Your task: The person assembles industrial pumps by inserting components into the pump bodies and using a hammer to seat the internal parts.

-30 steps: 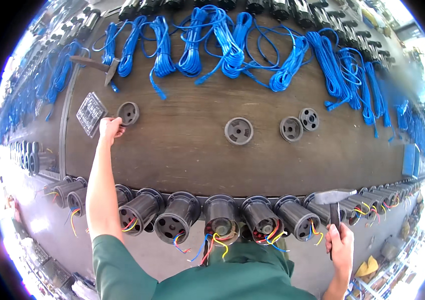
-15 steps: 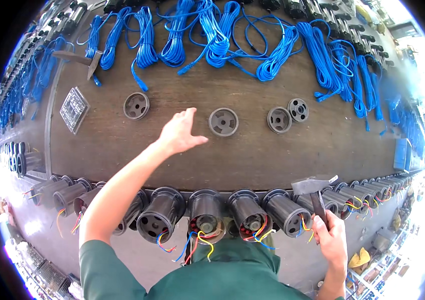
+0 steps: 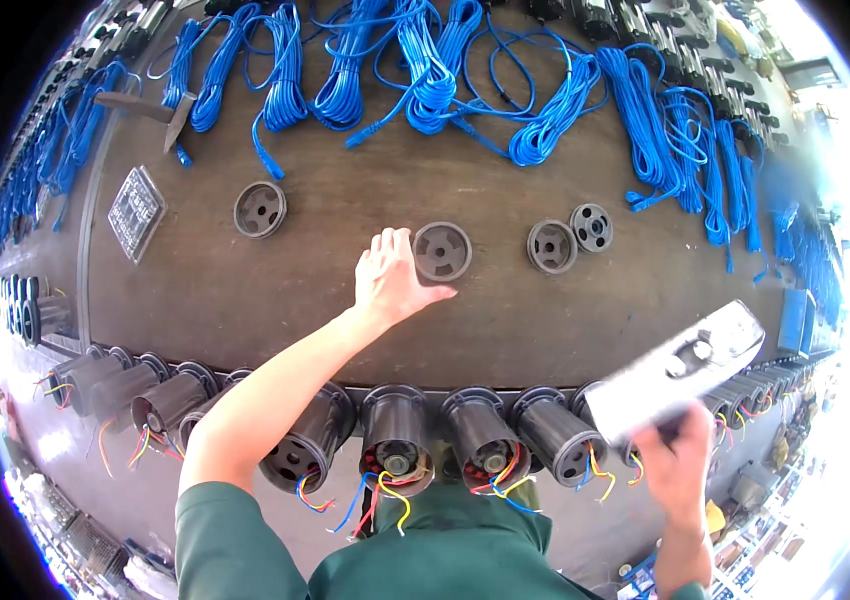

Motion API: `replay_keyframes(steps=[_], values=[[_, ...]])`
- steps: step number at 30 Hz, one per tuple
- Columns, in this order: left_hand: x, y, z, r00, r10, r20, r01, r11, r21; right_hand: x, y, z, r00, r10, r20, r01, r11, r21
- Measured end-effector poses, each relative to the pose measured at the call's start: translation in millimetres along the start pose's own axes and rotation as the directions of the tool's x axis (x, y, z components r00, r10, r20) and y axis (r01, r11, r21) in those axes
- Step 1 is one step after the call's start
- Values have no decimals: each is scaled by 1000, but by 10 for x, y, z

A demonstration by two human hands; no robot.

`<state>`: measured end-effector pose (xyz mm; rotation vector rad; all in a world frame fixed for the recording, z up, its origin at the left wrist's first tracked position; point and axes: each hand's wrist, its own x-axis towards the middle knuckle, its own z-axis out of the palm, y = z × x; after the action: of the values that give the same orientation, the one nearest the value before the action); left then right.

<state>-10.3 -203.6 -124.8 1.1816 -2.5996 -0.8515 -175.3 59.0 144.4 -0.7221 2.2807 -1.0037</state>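
My left hand (image 3: 390,280) is at the left side of a round grey metal end cap (image 3: 442,252) lying on the brown table. Its thumb stretches below the cap and its fingers reach up beside the rim; whether they touch it I cannot tell. My right hand (image 3: 675,455) is closed round a hammer, lifted toward the camera. The pale hammer head (image 3: 680,365) looks large and blurred, and it hides the handle. Below my hands, black motor housings (image 3: 397,425) line the near table edge, with red, yellow and blue wires hanging out.
Further caps lie on the table (image 3: 345,185): one at the left (image 3: 259,209), two together at the right (image 3: 552,246). A second hammer (image 3: 160,112) rests at the far left above a label sheet (image 3: 137,213). Bundled blue cables (image 3: 430,85) run along the far side.
My left hand has moved right, up to the middle cap. My right hand has raised the hammer from above the housings toward the camera. The view has shifted slightly.
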Motion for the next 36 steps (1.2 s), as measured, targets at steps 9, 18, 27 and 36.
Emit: replay_keyframes(steps=[9, 18, 27, 36], values=[[167, -118, -190, 986, 96, 138, -64, 973, -220, 953, 213, 700, 897, -269, 350, 391, 851, -350], [146, -67, -100, 988, 136, 78, -124, 983, -138, 1489, 1262, 1559, 914, -247, 323, 396, 722, -567], [113, 73, -262, 985, 138, 105, -132, 990, -57, 1298, 84, 1030, 868, -440, 231, 488, 844, -225], [167, 155, -91, 979, 201, -17, -199, 977, 71, 1231, 525, 1033, 833, -456, 313, 536, 804, -257]])
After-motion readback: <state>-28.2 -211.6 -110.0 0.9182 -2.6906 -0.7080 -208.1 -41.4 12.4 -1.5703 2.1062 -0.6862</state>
